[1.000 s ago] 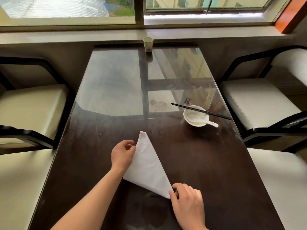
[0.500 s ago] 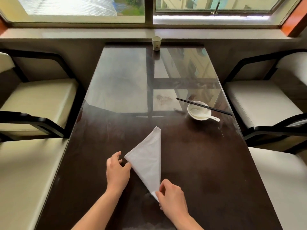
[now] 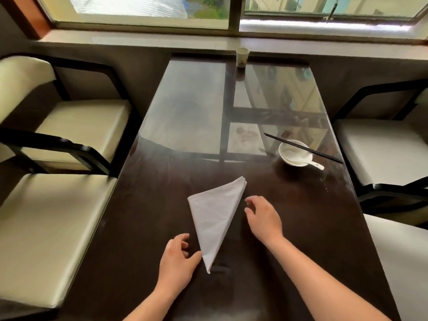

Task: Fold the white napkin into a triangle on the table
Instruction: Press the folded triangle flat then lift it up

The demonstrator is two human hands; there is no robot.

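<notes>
Dark-wood counter (image 3: 150,216) under a glossy top, window (image 3: 139,10) glare all over the far half, and we're looking down at two bare hands.

Left hand (image 3: 178,260) sits low and near, fingers loosely curled and gripping nothing. Only the thumb tip meets the cloth, against the left edge close to the bottom point. Right hand (image 3: 264,216) is relaxed, fingers spread and slightly bent. It's just beside the long right edge with a sliver of dark wood between, so no contact there.

Between the two hands lies the white napkin (image 3: 215,218), folded into a long triangle and flat on the counter. The narrow tip points back toward the person beside the left thumb, and the wide end fans away ahead of the right hand's fingertips, with layered corners showing at the far right tip.

Farther out, ahead and to the right of the right hand, there's a small white bowl (image 3: 283,150) with a white ceramic spoon (image 3: 318,166) resting in it, its handle poking out. Black chopsticks (image 3: 324,156) are laid across the rim.

Well beyond both hands, at the far edge by the sill, stands a paper cup (image 3: 242,57). Cream-cushioned chairs (image 3: 46,228) with black frames flank both sides.
</notes>
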